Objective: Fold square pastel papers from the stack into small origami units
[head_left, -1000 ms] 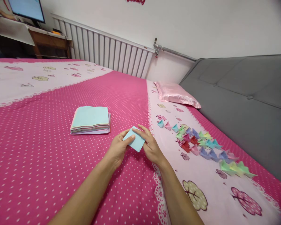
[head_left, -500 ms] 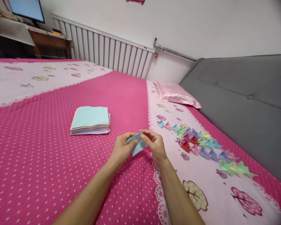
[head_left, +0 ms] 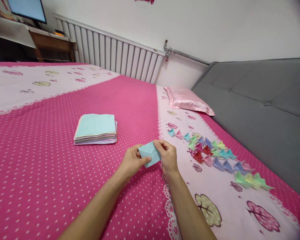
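Observation:
A light blue paper square, partly folded, is pinched between both my hands just above the pink dotted bed cover. My left hand grips its left and lower edge with thumb and fingers. My right hand closes on its right corner. A stack of pastel paper sheets with a blue one on top lies on the bed to the left, beyond my hands. To the right, several small folded paper shapes in mixed colours lie in a row on the pale strip of the cover.
A pink satin pillow lies at the far right by the grey padded headboard. A white radiator runs along the wall. A wooden desk with a monitor stands at the far left.
The paper lay flat under my fingers, then I lifted and turned it. Now both hands pinch it with a fold showing, and they have shifted slightly right.

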Available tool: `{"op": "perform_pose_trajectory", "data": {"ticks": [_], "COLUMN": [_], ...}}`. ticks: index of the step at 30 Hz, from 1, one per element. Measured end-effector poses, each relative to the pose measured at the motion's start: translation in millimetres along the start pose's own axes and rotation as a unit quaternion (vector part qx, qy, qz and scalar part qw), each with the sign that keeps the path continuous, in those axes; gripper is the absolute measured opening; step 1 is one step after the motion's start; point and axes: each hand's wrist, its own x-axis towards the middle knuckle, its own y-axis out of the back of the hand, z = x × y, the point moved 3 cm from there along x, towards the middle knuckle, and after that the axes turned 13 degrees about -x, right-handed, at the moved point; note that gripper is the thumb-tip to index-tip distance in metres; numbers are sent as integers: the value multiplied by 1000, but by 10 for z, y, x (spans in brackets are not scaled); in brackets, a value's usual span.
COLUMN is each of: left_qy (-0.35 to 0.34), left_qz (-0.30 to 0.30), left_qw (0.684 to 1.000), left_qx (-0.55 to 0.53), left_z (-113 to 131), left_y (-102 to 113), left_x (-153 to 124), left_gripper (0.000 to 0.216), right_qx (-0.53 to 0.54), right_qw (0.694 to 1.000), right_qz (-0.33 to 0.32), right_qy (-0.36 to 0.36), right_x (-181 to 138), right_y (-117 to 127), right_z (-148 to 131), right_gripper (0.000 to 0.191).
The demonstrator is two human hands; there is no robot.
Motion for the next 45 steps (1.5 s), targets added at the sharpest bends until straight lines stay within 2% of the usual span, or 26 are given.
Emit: {"op": "perform_pose_trajectory", "data": {"ticks": [8,13,21,30,34,39,45], "left_qy": [40,66,42,21,-14,-29,-37], "left_qz": [-9,-12,55,65,101,73,77], "left_qw": [999,998,998,997,995,993,991], "left_qx": [7,-1,-13,-30,20,91,105], "left_z": [14,-15,-10,40,146,219,191], "left_y": [-30,-19,51,75,119,139,147], "left_x": [-24,-9,12,20,14,-9,-18], "left_gripper": [30,34,39,46,41,33,33], "right_qx": [-6,10,-11,-16,-11,-38,-29], "right_qw": [1000,999,998,996,990,977,977], "right_qz": [26,27,-44,-67,-126,-203,-203], "right_qy": [-2,-28,-43,-51,-63,-49,-52], "right_x": [2,16,-44,-76,-68,-110,-129], "right_y": [17,10,-68,-93,-68,-91,-94], "right_z": [16,58,55,47,37,-32,-67], "right_gripper": [24,23,27,27,26,22,19]}}
